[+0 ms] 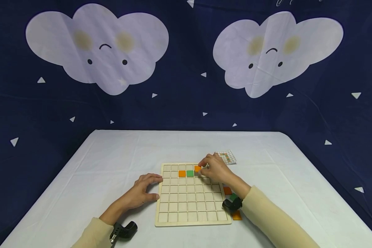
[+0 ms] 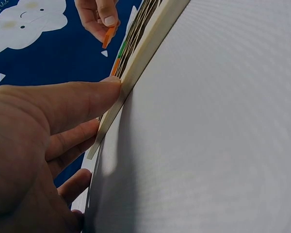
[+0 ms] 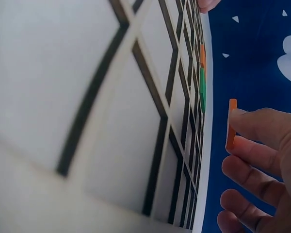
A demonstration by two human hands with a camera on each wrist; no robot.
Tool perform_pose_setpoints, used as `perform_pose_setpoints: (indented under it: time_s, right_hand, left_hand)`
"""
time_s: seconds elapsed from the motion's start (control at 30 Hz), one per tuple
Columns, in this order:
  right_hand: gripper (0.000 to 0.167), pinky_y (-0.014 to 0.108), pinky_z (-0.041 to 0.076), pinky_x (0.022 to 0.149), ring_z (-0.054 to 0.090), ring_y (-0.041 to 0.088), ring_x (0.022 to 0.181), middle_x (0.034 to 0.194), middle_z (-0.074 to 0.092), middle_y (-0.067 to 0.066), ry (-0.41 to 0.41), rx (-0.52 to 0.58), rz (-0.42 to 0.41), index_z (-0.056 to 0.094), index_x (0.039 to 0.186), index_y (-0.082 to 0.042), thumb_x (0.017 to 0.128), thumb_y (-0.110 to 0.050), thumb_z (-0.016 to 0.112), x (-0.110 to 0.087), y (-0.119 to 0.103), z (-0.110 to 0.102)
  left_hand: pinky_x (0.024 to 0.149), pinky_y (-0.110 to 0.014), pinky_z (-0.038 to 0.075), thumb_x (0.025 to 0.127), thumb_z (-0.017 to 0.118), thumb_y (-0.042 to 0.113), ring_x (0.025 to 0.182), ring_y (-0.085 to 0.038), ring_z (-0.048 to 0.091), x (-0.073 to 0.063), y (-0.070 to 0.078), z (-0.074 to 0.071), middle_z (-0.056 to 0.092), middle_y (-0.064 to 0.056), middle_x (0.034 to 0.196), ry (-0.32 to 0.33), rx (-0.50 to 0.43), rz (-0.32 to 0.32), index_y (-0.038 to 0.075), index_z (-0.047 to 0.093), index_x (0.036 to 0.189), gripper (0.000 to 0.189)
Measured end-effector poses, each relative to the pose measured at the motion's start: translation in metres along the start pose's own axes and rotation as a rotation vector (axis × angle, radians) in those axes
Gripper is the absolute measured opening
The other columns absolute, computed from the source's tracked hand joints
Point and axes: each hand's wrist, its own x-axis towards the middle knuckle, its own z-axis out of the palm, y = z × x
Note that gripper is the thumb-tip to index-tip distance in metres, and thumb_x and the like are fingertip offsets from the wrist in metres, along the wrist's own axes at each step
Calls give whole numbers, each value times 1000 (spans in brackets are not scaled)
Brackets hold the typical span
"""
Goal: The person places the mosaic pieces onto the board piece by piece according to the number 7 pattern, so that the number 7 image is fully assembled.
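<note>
A square wooden grid board [image 1: 190,206] lies on the white table. In its second row from the far side, an orange tile [image 1: 182,173] and a green tile [image 1: 190,173] sit side by side. My right hand [image 1: 216,168] pinches another orange square tile [image 3: 231,125] between thumb and fingertips, above the board and just right of the green one. The right wrist view shows this tile edge-on, apart from the grid. At the board's left edge, my left hand [image 1: 139,193] touches the rim with thumb and fingertips, the fingers fairly straight.
Loose tiles lie along the board's right side: an orange-red one [image 1: 227,190], a green one [image 1: 233,197] partly covered by the right wrist camera, and an orange one [image 1: 237,216]. Beyond the board's far right corner is a small printed pattern card [image 1: 227,157].
</note>
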Motion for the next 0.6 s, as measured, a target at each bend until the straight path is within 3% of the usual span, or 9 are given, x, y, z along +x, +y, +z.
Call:
perform_pose_setpoints:
  time_s: [0.2,0.6]
  right_hand:
    - [22,49,34,101,48,19,90,91,62,-1,-10,-16,-3,72,99,-12,79,-21,73,2,2,3]
    - [18,40,37,88,44,15,84,90,62,-3,-40,-45,-2,72,94,-14,78,-23,75,3,3,5]
  left_hand:
    - [106,-59,17,76,75,19,133,-33,31,0,0,0,49,-5,137,-3,3,-11,13,59,124,51]
    - [106,-58,17,76,75,19,133,-33,31,0,1,0,49,-5,137,-3,-4,-13,13,60,123,50]
